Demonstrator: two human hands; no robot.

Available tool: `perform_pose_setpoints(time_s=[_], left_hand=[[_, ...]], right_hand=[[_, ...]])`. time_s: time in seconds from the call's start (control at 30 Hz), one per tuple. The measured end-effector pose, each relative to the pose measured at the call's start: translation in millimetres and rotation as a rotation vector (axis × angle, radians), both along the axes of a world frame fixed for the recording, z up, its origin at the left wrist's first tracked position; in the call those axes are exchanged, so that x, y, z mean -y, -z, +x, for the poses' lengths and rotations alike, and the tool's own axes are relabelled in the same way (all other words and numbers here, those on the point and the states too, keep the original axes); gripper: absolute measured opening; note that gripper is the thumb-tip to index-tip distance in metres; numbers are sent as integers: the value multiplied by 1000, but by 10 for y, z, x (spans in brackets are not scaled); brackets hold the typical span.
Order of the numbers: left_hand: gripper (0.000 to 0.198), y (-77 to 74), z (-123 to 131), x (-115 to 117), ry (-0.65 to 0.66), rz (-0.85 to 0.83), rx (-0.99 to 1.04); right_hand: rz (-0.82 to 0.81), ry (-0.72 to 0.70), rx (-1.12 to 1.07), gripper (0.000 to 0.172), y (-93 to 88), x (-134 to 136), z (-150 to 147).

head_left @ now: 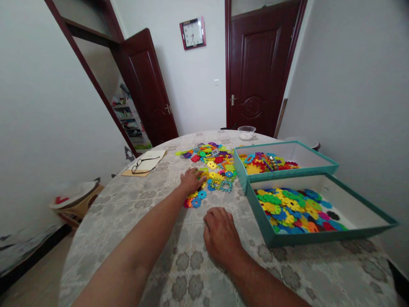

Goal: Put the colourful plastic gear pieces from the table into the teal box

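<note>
My left hand (192,180) reaches to the near left edge of a loose pile of colourful plastic gear pieces (218,160). Its fingers stretch out over yellow-green pieces, and the fingertips are partly hidden among them. Just below it lies a small cluster of blue, orange and red gear discs (195,199). Closer to me, my right hand (220,230) rests on the tablecloth with its fingers curled in together. Nothing shows in that hand, and it is apart from the pieces. Square-looking toothed frames (226,186) lie at the pile's near right side.
Two teal boxes stand on the right: the near box (319,238) holds many flower-shaped discs, the far box (319,169) more mixed pieces. Eyeglasses (136,165) lie on an open notebook (153,162) at the left. A clear bowl (246,131) sits at the table's far edge.
</note>
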State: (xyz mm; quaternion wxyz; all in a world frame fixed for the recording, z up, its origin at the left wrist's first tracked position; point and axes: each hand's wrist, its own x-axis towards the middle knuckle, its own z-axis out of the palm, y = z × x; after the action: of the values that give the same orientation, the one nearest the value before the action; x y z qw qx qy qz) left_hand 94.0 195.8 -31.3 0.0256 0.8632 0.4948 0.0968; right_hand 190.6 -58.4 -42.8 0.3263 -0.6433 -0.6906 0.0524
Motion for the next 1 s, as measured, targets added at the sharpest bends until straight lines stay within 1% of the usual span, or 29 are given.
perform_pose_setpoints(time_s=[0.13, 0.23, 0.43, 0.57, 0.63, 0.7, 0.8, 0.9, 1.0], left_hand=[[47, 9, -107, 198, -32, 37, 6], [46, 21, -188, 418, -81, 66, 19], [47, 64, -287, 1049, -165, 111, 76], [44, 53, -291, 1458, -231, 151, 140], [43, 19, -311, 1627, -242, 128, 163], [41, -21, -369, 1779, -207, 72, 170], [35, -56, -514, 1989, -91, 16, 165], [35, -31, -647, 2154, -31, 44, 201], [34, 25, -695, 2217, -24, 88, 275]], right_hand=[[4, 5, 4, 14, 5, 8, 4], [17, -3, -5, 14, 17, 1, 8], [45, 31, -75, 20, 19, -26, 54], [16, 75, 5, 23, -15, 6, 160], [-11, 92, 47, 25, -35, 21, 226], [-48, 98, 76, 26, -55, 23, 286], [-121, 83, 103, 27, -85, 10, 346], [-155, 47, 117, 27, -117, -2, 385], [-164, 14, 155, 28, -151, 0, 434]])
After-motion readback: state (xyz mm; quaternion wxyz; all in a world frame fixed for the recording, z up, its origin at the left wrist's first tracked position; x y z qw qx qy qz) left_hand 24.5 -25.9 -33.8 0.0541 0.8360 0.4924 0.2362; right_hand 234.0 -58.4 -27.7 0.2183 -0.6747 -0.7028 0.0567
